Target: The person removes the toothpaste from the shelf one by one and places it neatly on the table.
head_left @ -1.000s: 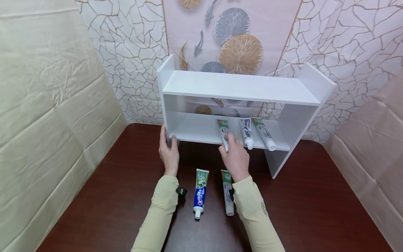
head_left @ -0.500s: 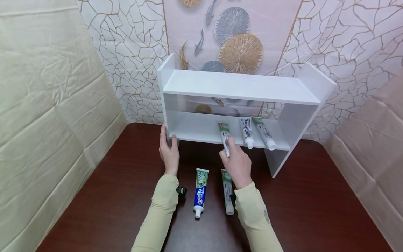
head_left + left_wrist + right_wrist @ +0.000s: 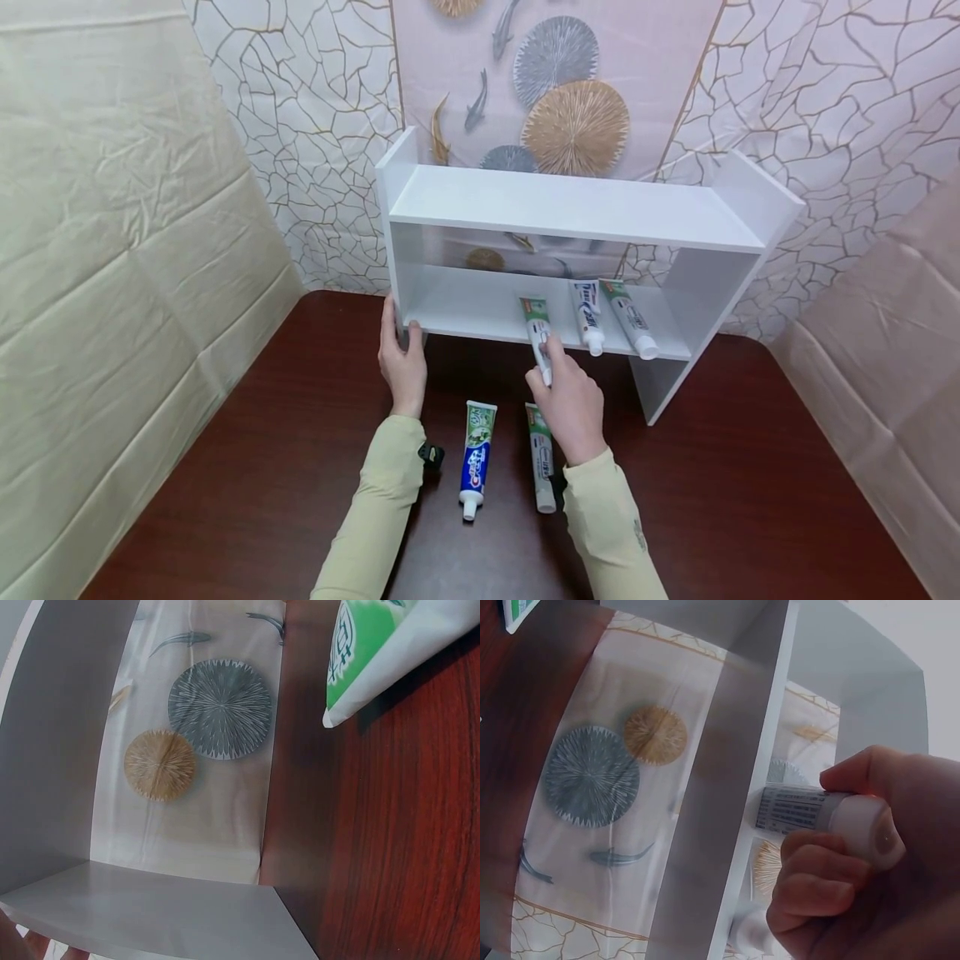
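Note:
My right hand (image 3: pixel 573 408) holds a green-and-white toothpaste tube (image 3: pixel 536 321) near its cap end. The tube's far end lies over the lower board of the white shelf (image 3: pixel 465 300), and its cap end sticks out past the front edge. In the right wrist view, thumb and curled fingers pinch the tube around its white cap (image 3: pixel 862 825). My left hand (image 3: pixel 403 371) grips the shelf's left side panel, thumb at the front and fingers along the outside. Right of the held tube, a white-and-blue toothpaste tube (image 3: pixel 587 317) and another green-and-white tube (image 3: pixel 628 319) lie on the lower board.
On the dark wooden table (image 3: pixel 262 467) lie a blue-and-green toothpaste tube (image 3: pixel 476 454) and a green-and-grey one (image 3: pixel 542 458), caps toward me. The shelf's upper board (image 3: pixel 562 204) spans above the lower one. A patterned cloth (image 3: pixel 315 125) hangs behind.
My right hand has drawn the green-and-white tube toward me, so more of it juts past the lower board's front edge. My left hand has stayed on the side panel.

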A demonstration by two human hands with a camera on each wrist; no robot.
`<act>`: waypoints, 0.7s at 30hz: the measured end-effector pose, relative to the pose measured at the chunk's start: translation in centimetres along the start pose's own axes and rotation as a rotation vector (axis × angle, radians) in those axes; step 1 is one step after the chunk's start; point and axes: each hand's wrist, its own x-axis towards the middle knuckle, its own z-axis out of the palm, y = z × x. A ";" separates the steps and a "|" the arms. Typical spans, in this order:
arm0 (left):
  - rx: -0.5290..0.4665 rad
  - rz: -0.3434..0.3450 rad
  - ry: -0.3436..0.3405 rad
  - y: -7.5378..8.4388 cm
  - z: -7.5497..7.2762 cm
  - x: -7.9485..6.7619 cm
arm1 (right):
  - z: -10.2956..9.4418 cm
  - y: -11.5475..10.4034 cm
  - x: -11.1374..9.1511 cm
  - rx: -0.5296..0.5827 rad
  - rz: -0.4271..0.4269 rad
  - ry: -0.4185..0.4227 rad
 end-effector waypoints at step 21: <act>-0.009 0.040 0.012 -3.8 0.4 1.1 | -0.8 1.1 -2.1 0.045 0.023 -0.012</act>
